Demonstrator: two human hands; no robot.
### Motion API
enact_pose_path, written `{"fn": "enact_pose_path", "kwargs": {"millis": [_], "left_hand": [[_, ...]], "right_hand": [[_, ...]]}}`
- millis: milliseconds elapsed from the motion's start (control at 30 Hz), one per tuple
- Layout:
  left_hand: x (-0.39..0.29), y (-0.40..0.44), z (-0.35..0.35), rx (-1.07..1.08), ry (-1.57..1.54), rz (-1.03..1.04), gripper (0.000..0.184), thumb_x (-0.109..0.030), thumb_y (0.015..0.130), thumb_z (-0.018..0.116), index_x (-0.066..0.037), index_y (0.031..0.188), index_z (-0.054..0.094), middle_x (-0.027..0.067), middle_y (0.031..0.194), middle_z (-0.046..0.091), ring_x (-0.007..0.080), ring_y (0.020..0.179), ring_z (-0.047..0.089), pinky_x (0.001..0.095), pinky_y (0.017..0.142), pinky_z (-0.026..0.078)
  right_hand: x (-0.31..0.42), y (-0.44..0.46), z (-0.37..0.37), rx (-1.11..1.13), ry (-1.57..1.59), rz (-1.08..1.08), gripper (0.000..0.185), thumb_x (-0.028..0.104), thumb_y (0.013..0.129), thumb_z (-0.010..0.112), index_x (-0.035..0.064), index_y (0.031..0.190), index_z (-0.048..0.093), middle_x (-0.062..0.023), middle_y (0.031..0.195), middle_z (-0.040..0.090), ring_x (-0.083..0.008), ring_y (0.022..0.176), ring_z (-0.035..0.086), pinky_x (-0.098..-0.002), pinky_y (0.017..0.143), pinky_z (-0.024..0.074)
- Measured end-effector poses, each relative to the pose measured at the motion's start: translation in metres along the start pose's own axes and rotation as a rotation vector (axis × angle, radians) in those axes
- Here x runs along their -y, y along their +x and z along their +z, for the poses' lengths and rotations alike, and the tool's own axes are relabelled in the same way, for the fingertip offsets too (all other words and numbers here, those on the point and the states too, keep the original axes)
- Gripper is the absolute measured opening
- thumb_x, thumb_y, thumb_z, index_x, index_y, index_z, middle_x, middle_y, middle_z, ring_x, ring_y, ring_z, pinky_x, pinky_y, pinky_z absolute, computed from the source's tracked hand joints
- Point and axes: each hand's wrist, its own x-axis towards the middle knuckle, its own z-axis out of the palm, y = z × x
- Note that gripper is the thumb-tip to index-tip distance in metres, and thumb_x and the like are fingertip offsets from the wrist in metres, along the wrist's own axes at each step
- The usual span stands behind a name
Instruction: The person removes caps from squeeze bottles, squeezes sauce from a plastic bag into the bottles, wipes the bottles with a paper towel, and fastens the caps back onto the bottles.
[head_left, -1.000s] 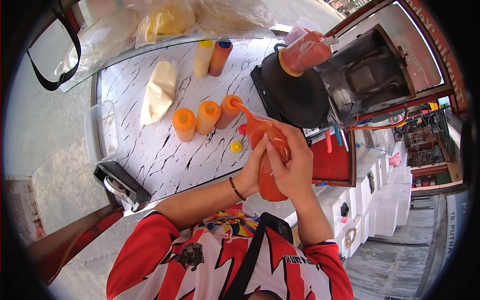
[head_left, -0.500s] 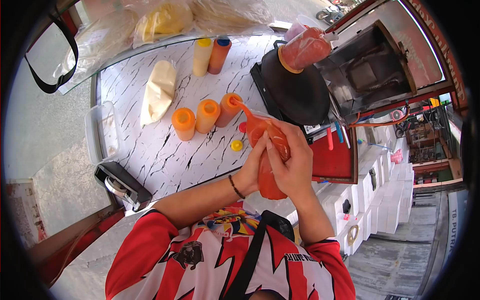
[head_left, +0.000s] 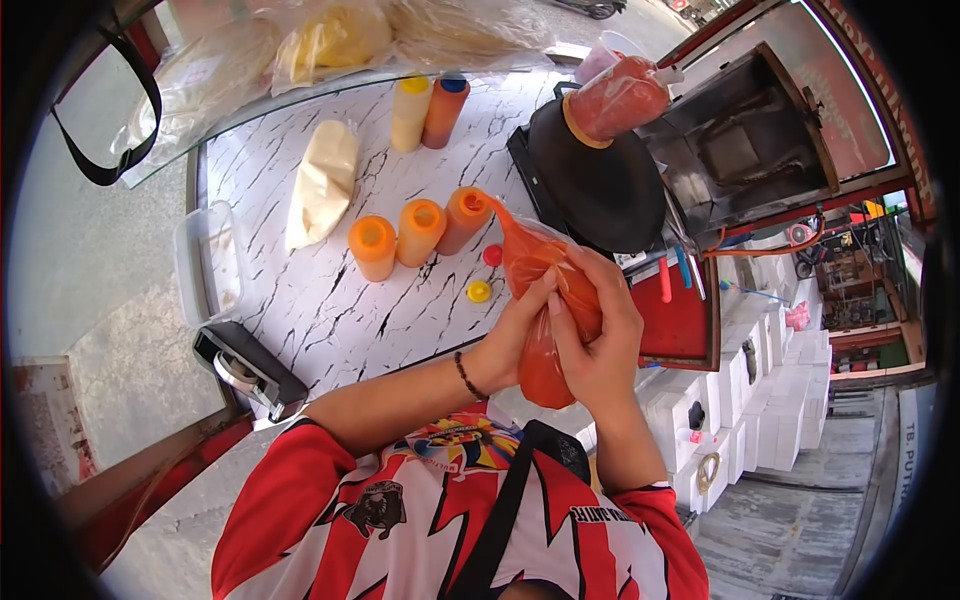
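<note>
At near edge of marbled worktop point(head_left: 310, 322), my left hand point(head_left: 510, 343) and right hand point(head_left: 609, 345) squeeze orange bag point(head_left: 540, 358); black pan point(head_left: 592, 185) bounds right, worktop stretches from orange bottles point(head_left: 417, 243) to tape dispenser point(head_left: 262, 362).

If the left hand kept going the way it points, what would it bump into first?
The plastic bag of orange-red sauce: the left hand is touching it. Beyond that, probably the right hand, though depth is hard to judge.

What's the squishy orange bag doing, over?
Left hand, right hand: both gripping bag. Its tip at nearest open bottle's mouth. Nothing visibly blocking. Over.
</note>
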Motion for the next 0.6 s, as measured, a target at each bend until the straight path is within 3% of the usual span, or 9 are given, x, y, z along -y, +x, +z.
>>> {"fn": "enact_pose_path", "kwargs": {"millis": [300, 400, 500, 600], "left_hand": [[-0.005, -0.024, -0.01, -0.04, 0.049, 0.108, 0.055, -0.054, 0.109, 0.044, -0.014, 0.146, 0.047, 0.0079, 0.14, 0.059, 0.0221, 0.128, 0.06, 0.0378, 0.11, 0.049], [-0.008, -0.027, -0.012, -0.034, -0.092, 0.135, 0.048, -0.046, 0.109, 0.05, -0.012, 0.143, 0.047, 0.0085, 0.134, 0.061, 0.0207, 0.123, 0.063, 0.0369, 0.107, 0.051], [-0.01, -0.033, -0.01, -0.091, -0.048, 0.17, 0.05, -0.049, 0.109, 0.048, -0.012, 0.143, 0.047, 0.0082, 0.138, 0.06, 0.0211, 0.126, 0.061, 0.038, 0.109, 0.05], [-0.015, -0.032, -0.015, -0.013, -0.057, 0.155, 0.052, -0.05, 0.109, 0.045, -0.013, 0.146, 0.046, 0.008, 0.142, 0.057, 0.022, 0.131, 0.058, 0.0389, 0.112, 0.047]], "right_hand": [[0.017, 0.006, 0.014, 0.1, 0.051, -0.05, 0.047, -0.001, 0.087, 0.069, -0.0006, 0.133, 0.06, -0.0222, 0.13, 0.063, -0.0355, 0.118, 0.065, -0.0392, 0.102, 0.0495], [0.013, 0.008, 0.022, 0.134, 0.042, -0.062, 0.049, 0.004, 0.087, 0.072, 0.0023, 0.135, 0.06, -0.0212, 0.129, 0.063, -0.0378, 0.116, 0.063, -0.0417, 0.099, 0.0506], [0.014, 0.009, 0.027, 0.178, 0.054, -0.048, 0.052, 0.007, 0.087, 0.074, 0.0035, 0.136, 0.058, -0.0209, 0.13, 0.062, -0.039, 0.116, 0.062, -0.0438, 0.098, 0.0505], [0.015, 0.011, 0.026, 0.255, 0.048, -0.031, 0.062, 0.016, 0.085, 0.079, 0.0043, 0.141, 0.054, -0.0214, 0.135, 0.058, -0.0402, 0.122, 0.059, -0.0451, 0.102, 0.0489]]}}
